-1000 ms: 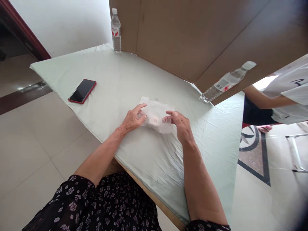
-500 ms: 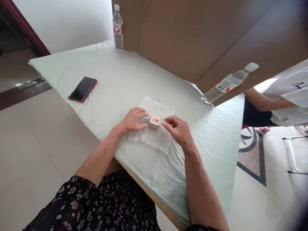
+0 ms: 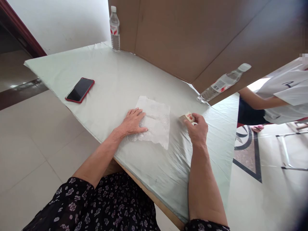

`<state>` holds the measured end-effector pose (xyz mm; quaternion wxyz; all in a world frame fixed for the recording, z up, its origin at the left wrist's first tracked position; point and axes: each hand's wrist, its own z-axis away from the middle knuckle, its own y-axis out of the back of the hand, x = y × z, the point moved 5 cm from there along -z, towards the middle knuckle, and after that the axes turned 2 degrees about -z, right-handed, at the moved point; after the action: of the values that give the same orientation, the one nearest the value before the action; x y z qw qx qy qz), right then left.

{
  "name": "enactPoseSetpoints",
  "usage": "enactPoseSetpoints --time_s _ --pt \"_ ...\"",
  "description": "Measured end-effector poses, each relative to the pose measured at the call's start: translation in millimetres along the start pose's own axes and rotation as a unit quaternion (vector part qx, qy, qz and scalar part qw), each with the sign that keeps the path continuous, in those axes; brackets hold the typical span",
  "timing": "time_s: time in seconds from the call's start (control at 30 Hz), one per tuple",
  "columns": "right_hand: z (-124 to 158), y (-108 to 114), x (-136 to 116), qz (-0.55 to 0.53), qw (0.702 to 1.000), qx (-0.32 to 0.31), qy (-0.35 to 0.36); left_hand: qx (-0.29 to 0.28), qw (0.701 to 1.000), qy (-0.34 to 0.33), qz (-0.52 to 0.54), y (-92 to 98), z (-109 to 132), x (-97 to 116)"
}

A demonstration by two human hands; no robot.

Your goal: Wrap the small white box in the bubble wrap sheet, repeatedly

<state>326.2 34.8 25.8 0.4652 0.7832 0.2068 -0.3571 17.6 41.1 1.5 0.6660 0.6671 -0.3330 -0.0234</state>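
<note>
A sheet of bubble wrap (image 3: 156, 123) lies spread on the pale green tablecloth in front of me. My left hand (image 3: 133, 122) rests flat on its left part, fingers spread and holding nothing. To the right of the sheet, my right hand (image 3: 198, 128) grips a small cream box (image 3: 186, 118) with red print on top, thumb on the near side and fingers behind. Whether the box touches the cloth I cannot tell.
A phone in a red case (image 3: 80, 90) lies at the left. One water bottle (image 3: 115, 30) stands at the back; another bottle (image 3: 221, 84) is by the brown cardboard panel (image 3: 166, 38). A person in a white shirt (image 3: 276, 93) is beyond the panel at the right.
The small box has left the bubble wrap and moved right in my right hand. The sheet, folded up around the box before, now lies flatter. My left hand stays on it.
</note>
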Motion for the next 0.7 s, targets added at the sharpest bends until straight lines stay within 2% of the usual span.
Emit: enactPoseSetpoints --time_s 0.07,0.13,0.2,0.27,0.33,0.4,0.47,0.53,0.6,0.7 --pt "-1 8 14 0.037 0.999 -0.009 -0.027 0.0 1.0 0.008 0.01 0.0 0 -1" --pt "2 14 11 0.071 0.997 0.019 -0.013 0.003 1.0 0.014 0.016 0.5 1 -1" --pt "9 16 -8 0.083 0.994 0.064 0.04 0.019 1.0 0.011 0.02 3.0 1 0" --pt "18 7 -35 0.066 0.989 0.062 0.115 0.054 0.998 0.002 0.024 7.9 1 2" --pt "29 -12 -60 0.049 0.981 -0.007 0.188 0.079 0.996 -0.007 0.029 12.3 2 4" --pt "44 -37 -76 0.055 0.963 -0.12 0.237 0.073 0.997 -0.019 0.027 13.8 3 5" --pt "57 -59 -79 0.087 0.936 -0.235 0.246 0.042 0.998 -0.034 0.015 12.5 3 5" --pt "65 -72 -72 0.128 0.913 -0.313 0.228 0.005 0.999 -0.035 0.007 10.0 4 3" --pt "67 -74 -60 0.157 0.899 -0.35 0.212 -0.027 0.999 -0.022 0.008 7.6 4 -1" --pt "63 -69 -46 0.167 0.892 -0.363 0.212 -0.051 0.999 -0.008 0.016 5.6 4 -6"
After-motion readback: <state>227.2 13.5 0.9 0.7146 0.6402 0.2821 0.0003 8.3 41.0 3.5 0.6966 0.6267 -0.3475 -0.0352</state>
